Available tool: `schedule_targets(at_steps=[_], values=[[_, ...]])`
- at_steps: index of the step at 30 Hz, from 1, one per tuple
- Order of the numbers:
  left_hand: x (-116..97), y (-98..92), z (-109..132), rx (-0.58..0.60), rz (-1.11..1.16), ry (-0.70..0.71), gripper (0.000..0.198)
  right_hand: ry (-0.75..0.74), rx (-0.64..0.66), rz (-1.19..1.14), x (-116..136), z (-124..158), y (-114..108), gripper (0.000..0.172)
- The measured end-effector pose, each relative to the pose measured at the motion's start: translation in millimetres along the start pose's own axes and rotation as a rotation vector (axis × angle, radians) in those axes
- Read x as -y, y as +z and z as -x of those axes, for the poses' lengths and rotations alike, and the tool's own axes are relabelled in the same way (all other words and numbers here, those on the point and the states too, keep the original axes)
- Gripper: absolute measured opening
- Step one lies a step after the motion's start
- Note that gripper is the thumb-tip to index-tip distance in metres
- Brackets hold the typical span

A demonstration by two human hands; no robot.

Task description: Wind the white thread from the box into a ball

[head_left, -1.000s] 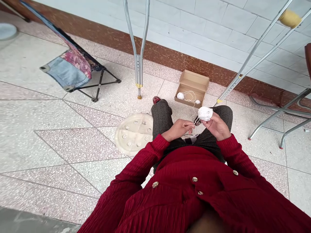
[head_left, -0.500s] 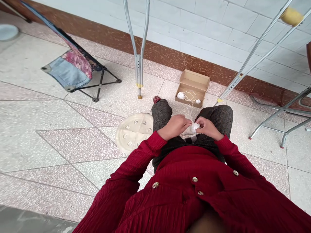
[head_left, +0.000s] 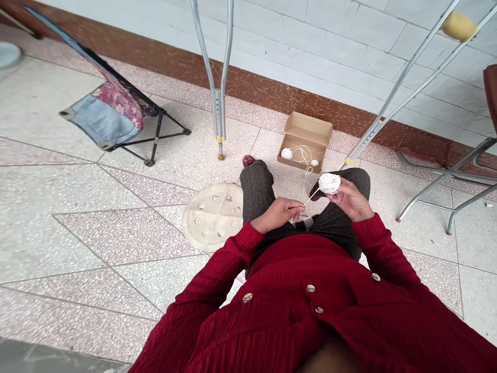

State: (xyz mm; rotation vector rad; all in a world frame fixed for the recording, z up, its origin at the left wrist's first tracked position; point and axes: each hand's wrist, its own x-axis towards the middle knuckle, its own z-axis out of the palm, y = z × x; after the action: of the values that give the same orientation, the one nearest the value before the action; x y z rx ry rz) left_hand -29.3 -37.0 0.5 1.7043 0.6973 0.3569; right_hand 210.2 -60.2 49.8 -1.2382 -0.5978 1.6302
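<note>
My right hand (head_left: 350, 199) grips a ball of white yarn (head_left: 329, 183) above my right knee. From the ball a short taut strand (head_left: 310, 198) runs down to my left hand (head_left: 286, 211), whose fingers are pinched on it over my lap. More loose yarn trails from near my left hand up to an open cardboard box (head_left: 297, 165) on the floor. In that box lie a larger white yarn ball (head_left: 287, 154), a smaller one (head_left: 314, 162) and loops of loose yarn.
A round beige plastic lid (head_left: 207, 235) with holes lies on the floor left of my legs. Two metal crutches, one left (head_left: 220, 114) and one right (head_left: 368, 134), lean at the tiled wall. A folding chair (head_left: 106, 116) stands left, a metal-legged seat (head_left: 446, 191) right.
My right hand has moved up and right with the yarn ball, away from my left hand. A strand now stretches between them. My left hand has dropped slightly.
</note>
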Motion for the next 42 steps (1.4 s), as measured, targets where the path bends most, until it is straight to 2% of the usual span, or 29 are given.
schedule_targets(at_steps=[5,9,12,15,17,20,26,31,33,36,42], values=[[-13.6,2.2,9.6,0.040,-0.252,0.032,0.041,-0.099,-0.055,0.035,-7.0,-33.0,-2.6,0.039],[-26.9,-5.0,7.1,-0.001,-0.512,0.151,0.036,-0.148,-0.125,0.361,-39.5,-48.2,-2.8,0.047],[-27.9,-17.4,-2.1,-0.100,-0.608,0.202,0.030,-0.161,-0.017,0.569,-65.6,-36.8,3.8,0.042],[-22.5,-29.1,-14.2,-0.131,-0.591,0.198,0.029,-0.031,0.171,0.480,-73.5,-13.9,14.9,0.041],[-19.5,-33.4,-21.2,-0.105,-0.542,0.190,0.033,0.064,0.233,0.339,-66.9,-0.1,19.4,0.042],[-17.6,-35.0,-28.5,-0.079,-0.471,0.202,0.038,0.139,0.249,0.186,-48.7,13.2,16.0,0.044],[-9.5,-41.2,-42.9,-0.137,-0.373,0.204,0.036,0.252,0.360,0.005,-16.3,19.0,1.8,0.048],[-11.4,-49.2,-60.2,-0.249,-0.340,0.280,0.035,0.144,0.313,-0.067,9.9,16.7,13.4,0.047],[-15.3,-49.6,-64.8,-0.255,-0.334,0.321,0.035,0.109,0.288,-0.070,19.5,15.8,17.6,0.046],[-21.7,-48.7,-66.6,-0.215,-0.235,0.326,0.038,0.070,0.232,-0.049,33.3,12.7,18.4,0.046],[-25.8,-54.7,-58.2,-0.052,0.072,0.186,0.044,-0.128,0.092,-0.124,73.6,3.3,5.3,0.035]])
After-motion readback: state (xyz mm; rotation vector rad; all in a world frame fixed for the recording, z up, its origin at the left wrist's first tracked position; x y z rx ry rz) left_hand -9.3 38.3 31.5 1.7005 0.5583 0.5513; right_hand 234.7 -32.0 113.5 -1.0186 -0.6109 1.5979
